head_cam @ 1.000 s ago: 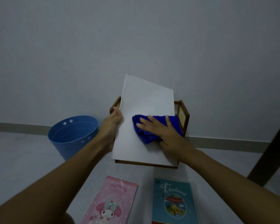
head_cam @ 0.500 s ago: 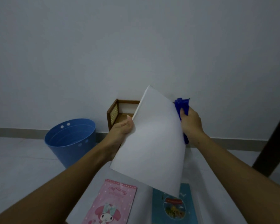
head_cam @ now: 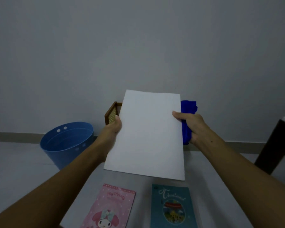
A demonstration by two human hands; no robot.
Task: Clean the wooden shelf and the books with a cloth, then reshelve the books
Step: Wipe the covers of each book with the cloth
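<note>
**Both hands holding a white book up, cloth bunched in the right**

The person is holding a white book (head_cam: 148, 134) up in front of the wall, its blank cover facing the camera and slightly tilted. The left hand (head_cam: 113, 129) is gripping the book's edge at 9 o'clock: the thumb is lying on the cover, and the other fingers are hidden behind it. The right hand (head_cam: 192, 127) is gripping the opposite edge at 3 o'clock, with its thumb pressing on the cover. Its curled fingers are clutching a blue cloth (head_cam: 187, 109) just beside the book's edge. The cloth is sticking out of the fist at 12 o'clock and again at 6 o'clock. I cannot tell how much of it is lying behind the book.

A corner of the wooden shelf (head_cam: 111, 115) is peeking out behind the book at 10 o'clock, beside the left thumb. The rest of it is hidden.

At 6 o'clock from the white book, two more books are lying flat on a pale surface (head_cam: 143, 186). They are a pink book (head_cam: 110, 206) at 7 o'clock and a teal book (head_cam: 173, 208) at 5 o'clock, well apart from each other.

A blue bucket (head_cam: 66, 143) is standing on the floor at 9 o'clock, beyond the left forearm. A dark furniture leg (head_cam: 273, 145) is slanting in at 3 o'clock.
</note>
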